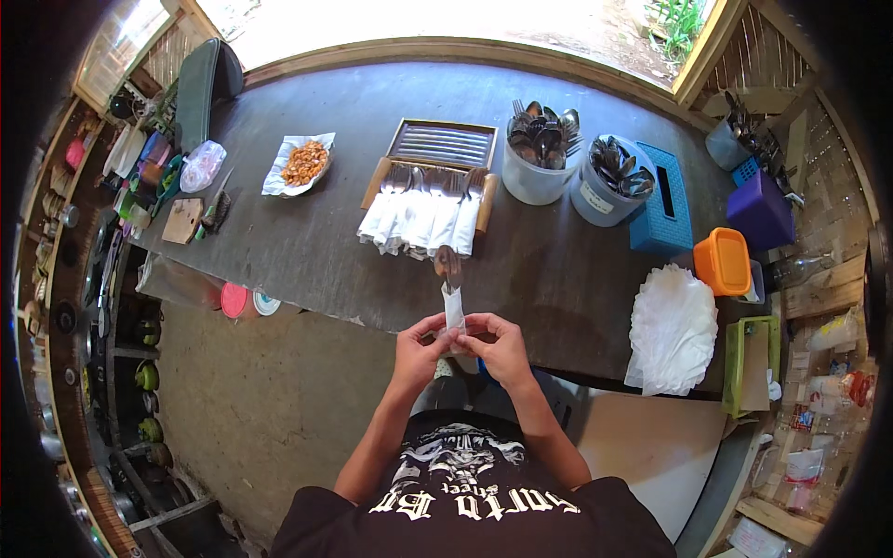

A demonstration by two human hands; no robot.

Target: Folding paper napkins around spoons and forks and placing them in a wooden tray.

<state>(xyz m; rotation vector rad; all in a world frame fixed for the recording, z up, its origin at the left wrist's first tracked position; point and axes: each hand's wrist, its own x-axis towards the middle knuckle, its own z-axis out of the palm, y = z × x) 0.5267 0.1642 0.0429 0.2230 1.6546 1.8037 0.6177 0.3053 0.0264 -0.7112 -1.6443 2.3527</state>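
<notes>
Between both hands I hold a spoon and fork (448, 266) whose handles are wrapped in a white paper napkin (453, 308). My left hand (423, 350) pinches the lower end of the wrap from the left. Against its right side press the thumb and fingers of my right hand (499, 347). Just beyond the metal tips, several napkin-wrapped cutlery bundles (421, 217) lie side by side on a wooden tray (486, 202), their metal heads pointing away from me. The tray's far part has a slatted compartment (442, 144).
Right of the tray stand a white tub of spoons and forks (537, 174), a second cutlery tub (605, 202) and a blue tissue box (649, 234). A napkin stack (673, 331) lies near an orange container (722, 261). Food on paper (301, 164) and a small wooden board (183, 221) are leftward.
</notes>
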